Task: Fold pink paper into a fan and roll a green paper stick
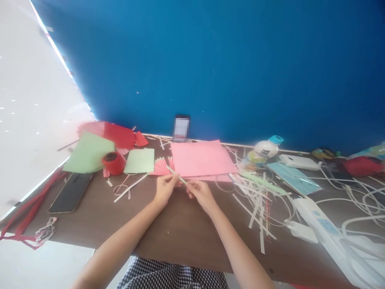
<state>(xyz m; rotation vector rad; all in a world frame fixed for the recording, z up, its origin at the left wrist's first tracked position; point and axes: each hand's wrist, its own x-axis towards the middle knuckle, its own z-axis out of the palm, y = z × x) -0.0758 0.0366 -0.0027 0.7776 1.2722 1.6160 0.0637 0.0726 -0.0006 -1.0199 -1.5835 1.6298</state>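
Note:
Between my two hands is a narrow green paper strip (172, 170), held slantwise above the brown table. My left hand (165, 188) pinches it near the middle, its upper end sticking out past the fingers. Fingers of my right hand (199, 193) are closed on the strip's lower end. Just behind the hands lie a pink pleated paper fan (162, 165) and a large sheet of pink paper (203, 158), which partly covers the fan. A square of light green paper (139, 160) rests to the left of the fan.
On the left are a red spool (114, 162), a black phone (71, 192) and green paper (88, 152). Another phone (181, 128) leans against the blue wall. To the right lie paper strips (258, 212), a white bottle (266, 148), a power strip (325, 228) and cables.

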